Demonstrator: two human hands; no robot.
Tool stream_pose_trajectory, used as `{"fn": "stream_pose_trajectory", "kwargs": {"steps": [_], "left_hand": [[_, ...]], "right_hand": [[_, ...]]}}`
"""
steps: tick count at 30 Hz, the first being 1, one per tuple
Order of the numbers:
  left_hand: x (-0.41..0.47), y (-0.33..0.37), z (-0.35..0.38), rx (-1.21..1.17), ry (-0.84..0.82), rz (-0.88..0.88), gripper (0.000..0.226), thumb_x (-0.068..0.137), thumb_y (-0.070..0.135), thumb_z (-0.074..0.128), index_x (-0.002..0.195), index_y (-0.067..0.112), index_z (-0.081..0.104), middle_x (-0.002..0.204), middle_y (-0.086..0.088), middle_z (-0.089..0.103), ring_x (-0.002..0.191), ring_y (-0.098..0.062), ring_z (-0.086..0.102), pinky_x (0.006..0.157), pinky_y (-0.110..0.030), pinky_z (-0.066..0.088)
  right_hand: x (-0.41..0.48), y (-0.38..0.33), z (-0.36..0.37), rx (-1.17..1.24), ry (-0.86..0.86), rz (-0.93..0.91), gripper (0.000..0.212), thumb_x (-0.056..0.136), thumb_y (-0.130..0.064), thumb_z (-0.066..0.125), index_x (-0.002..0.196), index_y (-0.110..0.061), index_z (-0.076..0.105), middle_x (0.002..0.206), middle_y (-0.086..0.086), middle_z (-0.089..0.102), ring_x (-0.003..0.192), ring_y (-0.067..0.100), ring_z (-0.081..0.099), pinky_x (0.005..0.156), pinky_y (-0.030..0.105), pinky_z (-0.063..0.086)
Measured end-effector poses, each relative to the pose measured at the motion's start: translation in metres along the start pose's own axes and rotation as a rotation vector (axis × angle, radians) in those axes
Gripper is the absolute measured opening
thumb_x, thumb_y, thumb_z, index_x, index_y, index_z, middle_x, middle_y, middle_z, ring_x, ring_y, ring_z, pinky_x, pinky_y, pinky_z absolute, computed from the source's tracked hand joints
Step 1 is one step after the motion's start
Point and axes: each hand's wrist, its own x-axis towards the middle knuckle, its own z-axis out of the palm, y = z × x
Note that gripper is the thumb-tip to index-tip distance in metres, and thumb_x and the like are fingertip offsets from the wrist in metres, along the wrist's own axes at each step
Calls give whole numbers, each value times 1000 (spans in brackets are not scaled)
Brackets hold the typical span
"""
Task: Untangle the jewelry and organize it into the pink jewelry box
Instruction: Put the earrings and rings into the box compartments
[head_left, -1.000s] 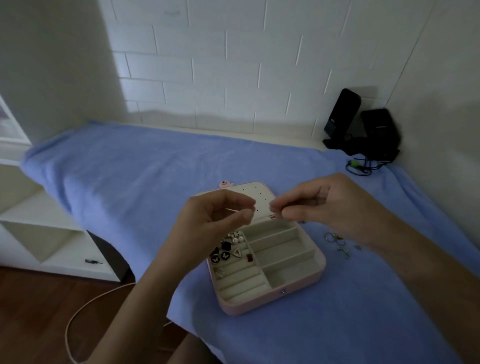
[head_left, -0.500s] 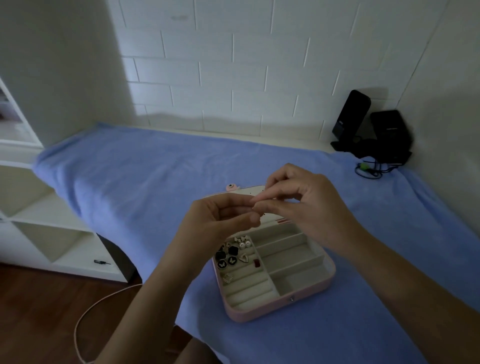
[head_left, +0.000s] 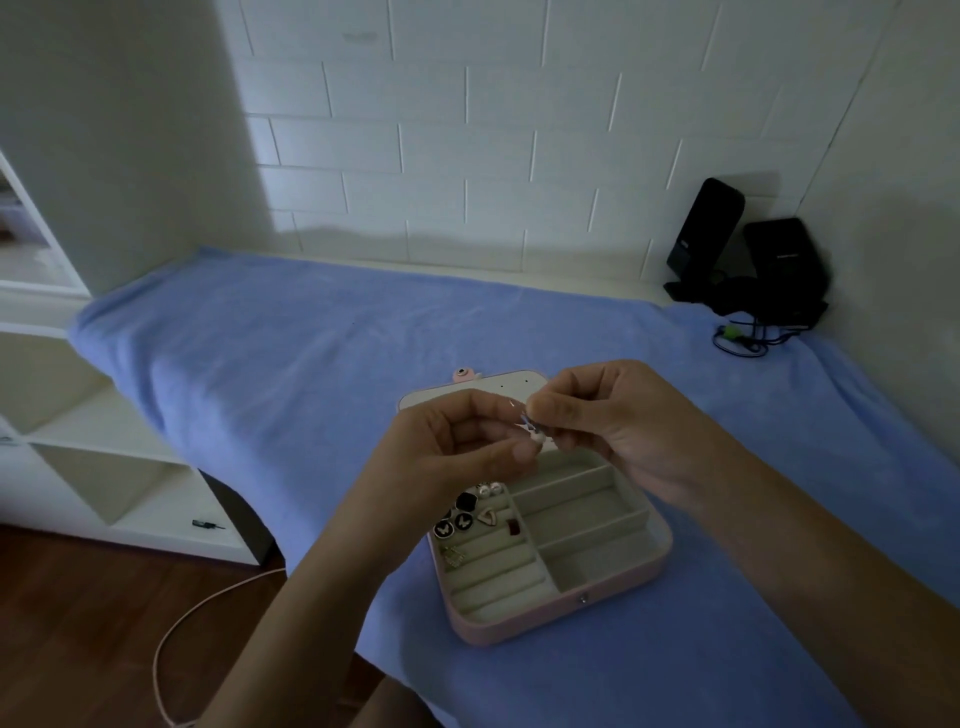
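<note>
We've got both hands up over the open pink jewelry box (head_left: 563, 621). The left hand (head_left: 452, 452) and right hand (head_left: 618, 431) each keep a tight fingertip grip on one tiny piece (head_left: 534, 432), maybe an earring, but it's too small and dim to call. Holding it there probably means anything that drops lands in the compartments. Stud earrings (head_left: 467, 514) sit in the box's left slots. A blue towel (head_left: 260, 364) covers the bench, and the black speakers (head_left: 769, 260) are well off in the corner. Only our own hands block the view of the box's far end.

Box (head_left: 566, 621) on cloth (head_left: 311, 364), centre.
Studs (head_left: 465, 512) in its left slots; earring (head_left: 532, 434) above, between left hand (head_left: 447, 452) and right hand (head_left: 623, 421); speakers (head_left: 779, 265) upper right.
</note>
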Motion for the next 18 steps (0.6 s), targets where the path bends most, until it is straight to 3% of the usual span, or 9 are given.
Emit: {"fn": "stream_pose_trajectory", "kwargs": {"steps": [8,11,15,18], "left_hand": [[-2,2,2,-3,106,90,26,67,25,67,84,5,69,78,-8,71,74,-18,67,69,-23,55],[-2,4,2,-22,100,89,20,68,27,76,80,11,70,79,-10,70,72,-18,67,66,-23,54],[-4,4,1,-22,88,77,25,71,22,69,93,12,68,84,-4,70,75,-18,68,67,-25,55],[-5,5,2,3,28,51,31,72,17,72,101,9,66,94,-12,71,88,-24,69,74,-25,55]], "right_hand": [[-2,1,2,38,-15,-5,17,61,-33,70,52,-19,68,52,-3,50,52,8,40,52,14,37],[-2,1,4,60,-41,-14,18,64,-32,68,52,-19,67,51,-5,49,52,8,38,52,14,36],[-3,2,7,60,-39,-30,20,66,-33,68,57,-16,65,51,-3,44,52,9,34,51,14,34],[-4,-1,7,26,-8,-73,17,68,-27,69,54,-18,64,47,-6,48,46,5,38,49,14,34]]}}
